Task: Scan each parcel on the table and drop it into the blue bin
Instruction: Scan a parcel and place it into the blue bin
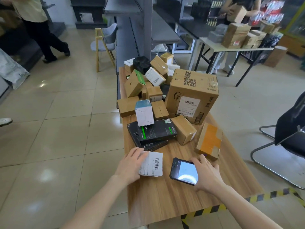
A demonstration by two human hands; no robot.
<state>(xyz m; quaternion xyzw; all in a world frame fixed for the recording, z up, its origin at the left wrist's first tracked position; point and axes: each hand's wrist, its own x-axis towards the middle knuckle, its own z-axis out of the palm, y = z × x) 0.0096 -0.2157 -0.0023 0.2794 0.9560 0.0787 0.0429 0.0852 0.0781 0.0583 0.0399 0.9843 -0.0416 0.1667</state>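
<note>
A small white parcel (152, 164) with a barcode label lies near the front left of the wooden table (165, 200). My left hand (130, 164) grips its left side. My right hand (206, 174) holds a black handheld scanner (184, 173), screen up, just right of the parcel. Behind them lie stacked black boxes (151, 133) with a white carton (144, 114) on top, a large brown carton (193, 95), a box with orange tape (209, 141) and several small brown boxes. No blue bin is in view.
A black chair (287, 139) stands to the right of the table. Yellow-black floor tape (214, 209) runs under the table's front. Grey shelving (130, 35) rises behind the pile. A second table (234, 48) with boxes stands at the back right. People stand at the far left and back right.
</note>
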